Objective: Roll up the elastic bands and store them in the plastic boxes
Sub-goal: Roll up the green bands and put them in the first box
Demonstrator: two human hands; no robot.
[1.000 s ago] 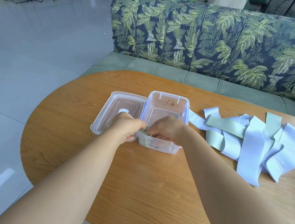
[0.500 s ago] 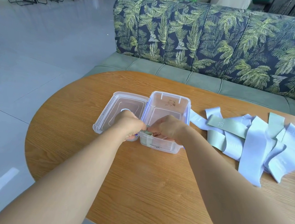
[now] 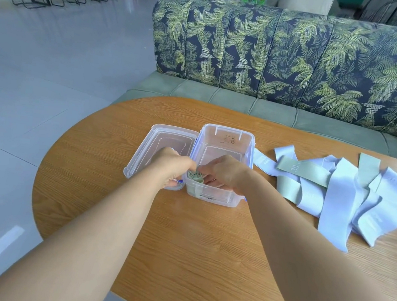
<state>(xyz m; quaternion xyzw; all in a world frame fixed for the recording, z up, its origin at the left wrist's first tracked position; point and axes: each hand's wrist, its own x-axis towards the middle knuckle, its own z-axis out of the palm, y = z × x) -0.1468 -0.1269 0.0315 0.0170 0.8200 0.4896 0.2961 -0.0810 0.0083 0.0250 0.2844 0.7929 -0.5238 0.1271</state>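
In the plastic box's (image 3: 228,135) near corner, my left hand (image 3: 171,166) and right hand (image 3: 224,172) pinched the rolled green band (image 3: 195,176).
Light, soft and springy, I judged: squeeze its outer wrap or it uncoils.

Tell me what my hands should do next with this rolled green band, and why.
Probably let go of it: the rolled green elastic band seems to sit in the near-left corner of the clear plastic box, pinched by the left hand and right hand. Loose blue and green bands wait to its right.
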